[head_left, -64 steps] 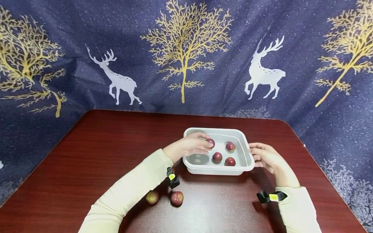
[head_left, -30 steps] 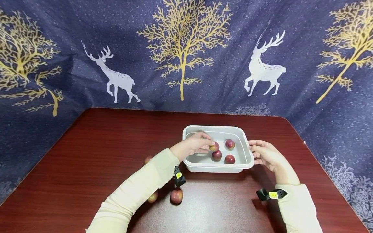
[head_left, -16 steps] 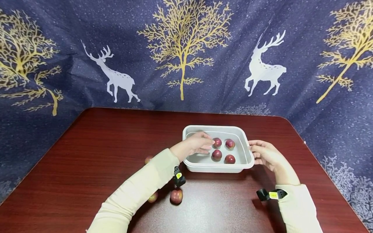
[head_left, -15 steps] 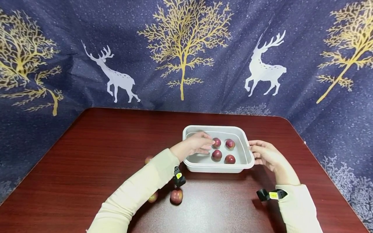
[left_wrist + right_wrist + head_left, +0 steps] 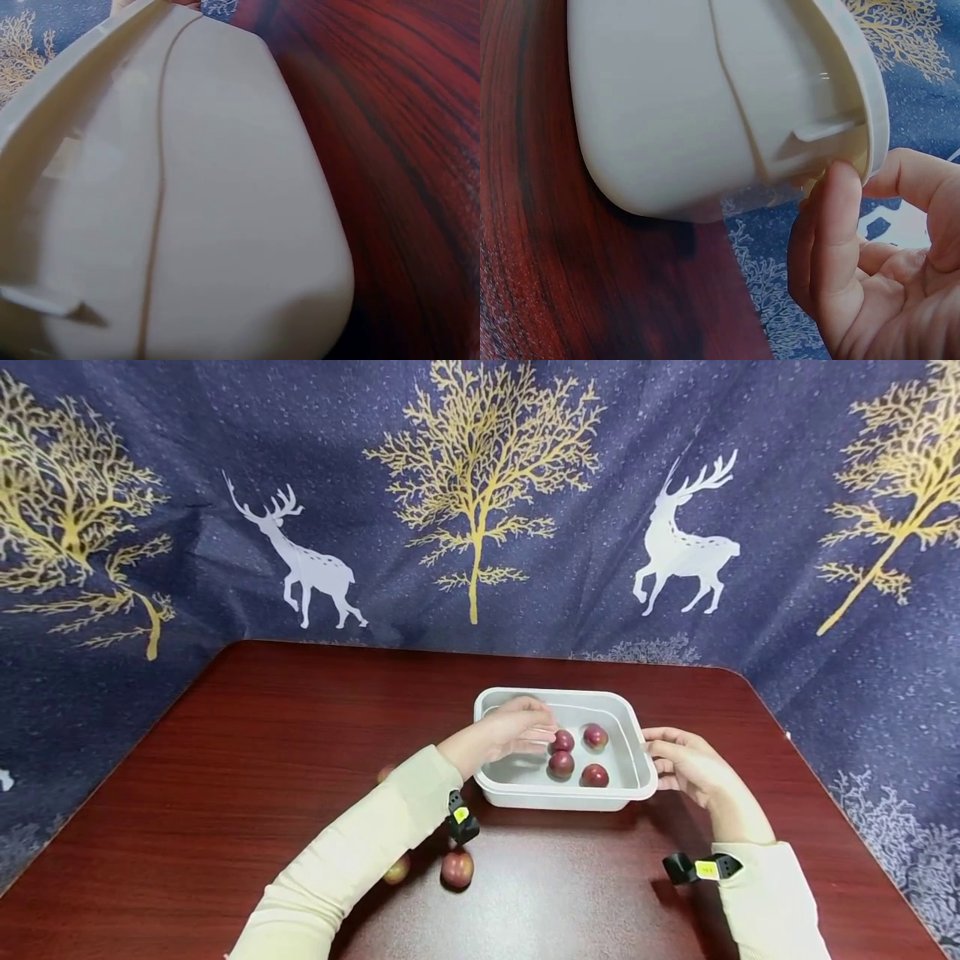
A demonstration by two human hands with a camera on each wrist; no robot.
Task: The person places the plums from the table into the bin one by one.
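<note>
Plum (image 5: 564, 741) now nearer neighbouring plum (image 5: 561, 766)

Yellow labels (image 5: 706, 869) on black wrist straps (image 5: 729, 864), writing illegible

Bright head view, glare on tabletop (image 5: 555, 881), dim wrist views

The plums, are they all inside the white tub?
No, a reddish plum lies on the dark red table, outside the white tub and on its near side.
</note>
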